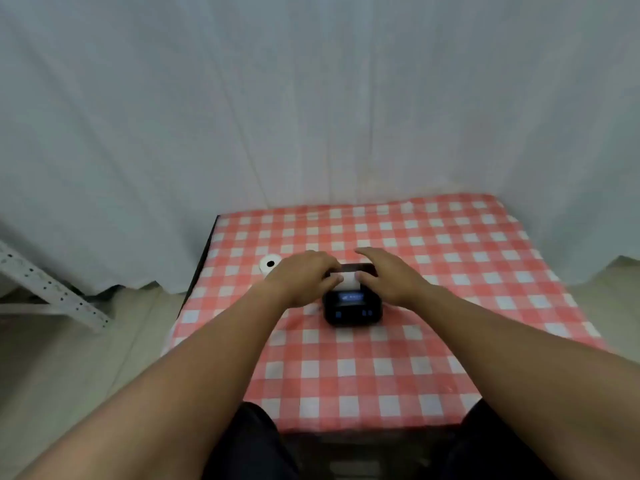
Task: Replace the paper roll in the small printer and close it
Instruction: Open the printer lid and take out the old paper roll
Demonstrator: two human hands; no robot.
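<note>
A small black printer (352, 308) with a lit blue screen sits mid-table on the red-and-white checked cloth (363, 368). Its lid is up at the back, and a white paper roll (349, 279) lies in the open bay. My left hand (304, 277) grips the roll's left end with thumb and fingers. My right hand (388, 273) holds the roll's right end, its fingers reaching over the raised lid. A second white paper roll (270, 264) with a dark core stands on the cloth just left of my left hand.
A white curtain (311, 98) hangs close behind the table. A white perforated metal frame (52, 292) leans on the floor to the left. The table's left edge (199, 268) drops off near the spare roll. My dark trousers show at the near edge.
</note>
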